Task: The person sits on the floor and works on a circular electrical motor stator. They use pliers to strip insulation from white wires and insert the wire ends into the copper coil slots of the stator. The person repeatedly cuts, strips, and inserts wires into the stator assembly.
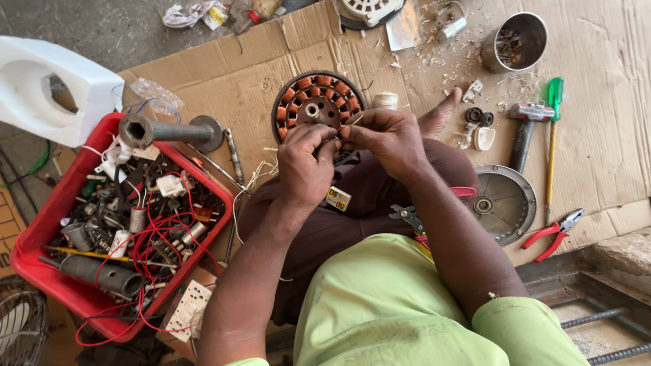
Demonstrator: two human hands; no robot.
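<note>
A round motor stator (317, 102) with copper-coloured coils lies on the cardboard sheet (597, 156) in front of my lap. Both hands meet just below it. My left hand (305, 166) and my right hand (388, 139) pinch something small and thin between their fingertips, at the stator's near edge; it looks like a wire end, but the fingers hide most of it. A small yellow box (338, 198) rests on my brown-clad leg, and pliers with red handles (413, 220) lie in my lap.
A red crate (47, 217) of wires, capacitors and metal parts stands at the left, with a steel shaft (169, 131) across its top. On the right lie a hammer (525, 132), green screwdriver (553, 142), red pliers (555, 232), a metal motor cover (505, 203) and a steel cup (515, 42).
</note>
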